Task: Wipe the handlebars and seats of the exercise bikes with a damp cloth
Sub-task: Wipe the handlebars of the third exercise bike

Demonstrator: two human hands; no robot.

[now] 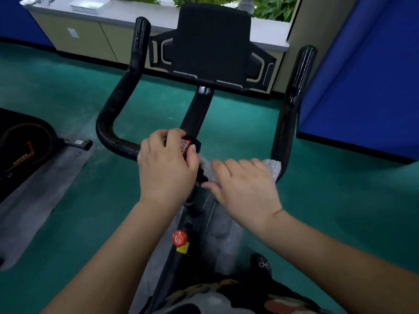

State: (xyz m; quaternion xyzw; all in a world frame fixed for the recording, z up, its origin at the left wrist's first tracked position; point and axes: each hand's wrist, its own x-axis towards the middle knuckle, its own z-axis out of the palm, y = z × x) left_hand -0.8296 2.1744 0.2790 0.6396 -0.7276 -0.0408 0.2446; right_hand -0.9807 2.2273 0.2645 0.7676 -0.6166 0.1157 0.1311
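A black exercise bike handlebar [118, 103] curves up on both sides of a black console [213, 41]. My left hand [166, 166] grips the middle of the bar, fingers curled round the clamp with a red label. My right hand [247, 189] lies on a grey cloth [273, 166] and presses it onto the right half of the cross bar, fingers fairly straight. The cloth shows at both sides of that hand. The seat is not in view.
A red knob [179, 237] sits on the bike frame below my hands. Another machine [20, 152] stands on a grey mat at the left. Blue panels [362, 87] stand right and far left, cabinets [86, 39] behind. The floor is green.
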